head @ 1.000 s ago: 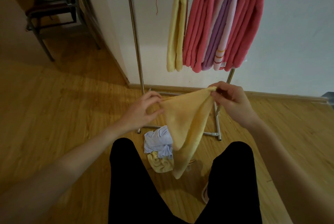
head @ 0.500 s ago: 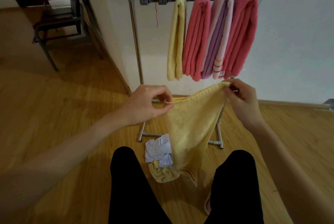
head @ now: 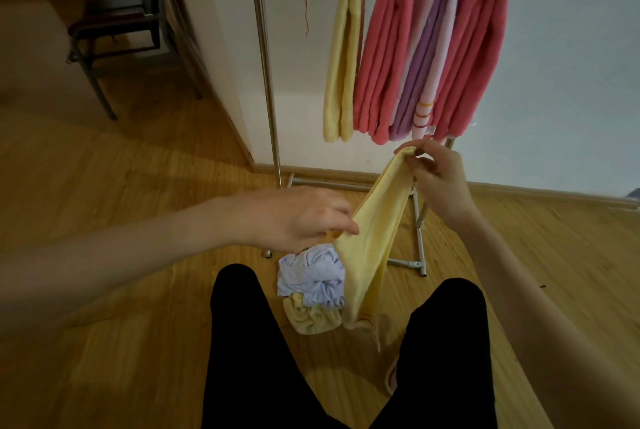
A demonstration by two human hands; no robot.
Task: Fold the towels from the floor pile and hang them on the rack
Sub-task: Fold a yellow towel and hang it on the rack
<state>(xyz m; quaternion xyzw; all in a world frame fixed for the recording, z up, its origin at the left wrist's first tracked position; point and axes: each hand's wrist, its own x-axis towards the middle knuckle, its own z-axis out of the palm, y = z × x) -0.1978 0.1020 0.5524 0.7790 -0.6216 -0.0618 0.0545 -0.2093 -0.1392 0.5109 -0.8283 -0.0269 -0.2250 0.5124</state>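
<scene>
A yellow towel (head: pixel 374 238) hangs slack between my hands above the floor. My right hand (head: pixel 438 182) pinches its upper corner below the hung towels. Lower and to the left, my left hand (head: pixel 304 217) pinches the towel's near edge. The floor pile (head: pixel 311 286) lies between my legs: a crumpled pale blue towel on top of a yellow one. The metal rack (head: pixel 266 82) stands against the wall with a grey clip bar across its top. On it hang a yellow towel (head: pixel 341 57), a red one (head: pixel 384 54), a pink and purple one (head: pixel 429 54) and another red one (head: pixel 478 47).
My black-trousered legs (head: pixel 263 359) fill the bottom of the view on the wooden floor. A dark metal chair (head: pixel 114 26) stands at the back left beside the wall corner. The rack's feet (head: pixel 419 245) reach out over the floor just past the pile.
My left hand dropped and moved right, so the towel's top edge now slopes steeply and the cloth hangs narrower. My right hand kept its corner at about the same height.
</scene>
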